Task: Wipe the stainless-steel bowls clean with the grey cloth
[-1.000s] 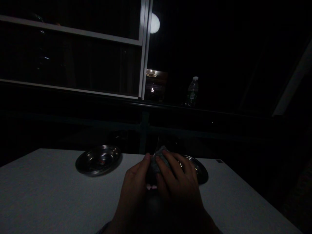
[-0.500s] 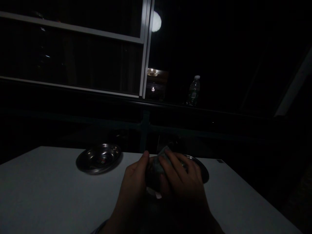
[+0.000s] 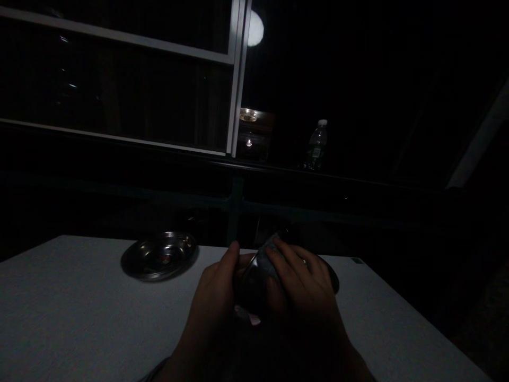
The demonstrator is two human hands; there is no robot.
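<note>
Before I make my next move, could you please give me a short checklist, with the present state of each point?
1. Cloth under control: ok, the right hand has its fingers over the cloth.
2. Grip on the dark shiny object: cannot tell, the fingers of the left hand are mostly hidden.
3. Metal bowl away from the hands: ok, it sits on the table to the left.
4. Dish behind the right hand clear of it: cannot tell, mostly covered.
5. Bottle upright: ok, beyond the table.
6. Good light: not ok, the scene is very dark.
</note>
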